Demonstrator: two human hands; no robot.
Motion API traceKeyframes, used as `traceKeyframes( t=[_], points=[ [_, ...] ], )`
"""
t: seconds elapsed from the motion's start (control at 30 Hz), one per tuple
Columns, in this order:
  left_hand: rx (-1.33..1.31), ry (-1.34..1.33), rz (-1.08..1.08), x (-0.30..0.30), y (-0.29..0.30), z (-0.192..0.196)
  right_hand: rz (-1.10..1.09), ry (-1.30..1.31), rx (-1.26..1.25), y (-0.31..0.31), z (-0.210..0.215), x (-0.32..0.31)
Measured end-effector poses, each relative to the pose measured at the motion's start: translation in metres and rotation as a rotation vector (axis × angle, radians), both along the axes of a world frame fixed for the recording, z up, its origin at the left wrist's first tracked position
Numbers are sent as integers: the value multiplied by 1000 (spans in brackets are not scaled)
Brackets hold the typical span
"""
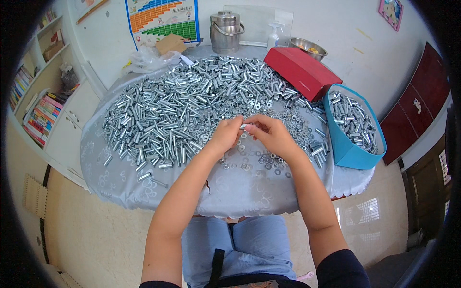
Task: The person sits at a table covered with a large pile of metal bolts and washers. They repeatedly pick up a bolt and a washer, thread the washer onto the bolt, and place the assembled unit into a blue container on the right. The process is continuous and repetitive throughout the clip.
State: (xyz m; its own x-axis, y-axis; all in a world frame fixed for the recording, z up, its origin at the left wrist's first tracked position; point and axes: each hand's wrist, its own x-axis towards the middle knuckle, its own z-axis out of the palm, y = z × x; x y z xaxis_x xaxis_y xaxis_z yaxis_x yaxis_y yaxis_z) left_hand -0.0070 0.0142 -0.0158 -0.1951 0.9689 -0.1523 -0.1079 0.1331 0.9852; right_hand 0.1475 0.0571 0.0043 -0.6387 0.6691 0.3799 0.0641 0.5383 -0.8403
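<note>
My left hand (225,134) and my right hand (271,134) meet over the middle of the round table (240,192), and both pinch one small silver metal sleeve (245,126) between their fingertips. A large heap of the same silver sleeves (187,101) spreads across the table beyond and to the left of my hands. Loose metal washers (264,161) lie scattered just under and in front of my hands.
A blue box (348,151) partly filled with sleeves stands at the right edge, a red box (302,72) behind it. A steel pot (225,31), spray bottle (273,36) and metal bowl (309,48) stand at the back. Bookshelves (38,105) stand at the left.
</note>
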Motion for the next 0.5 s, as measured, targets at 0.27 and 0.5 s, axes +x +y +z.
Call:
traceKeyframes(
  t=[0.27, 0.5],
  points=[
    [-2, 49, -7, 3, -1, -1, -136, -287, -74, -2, 14, 5],
    [67, 29, 53, -1, -3, 1, -48, -213, 135, 0, 9, 6]
  ],
)
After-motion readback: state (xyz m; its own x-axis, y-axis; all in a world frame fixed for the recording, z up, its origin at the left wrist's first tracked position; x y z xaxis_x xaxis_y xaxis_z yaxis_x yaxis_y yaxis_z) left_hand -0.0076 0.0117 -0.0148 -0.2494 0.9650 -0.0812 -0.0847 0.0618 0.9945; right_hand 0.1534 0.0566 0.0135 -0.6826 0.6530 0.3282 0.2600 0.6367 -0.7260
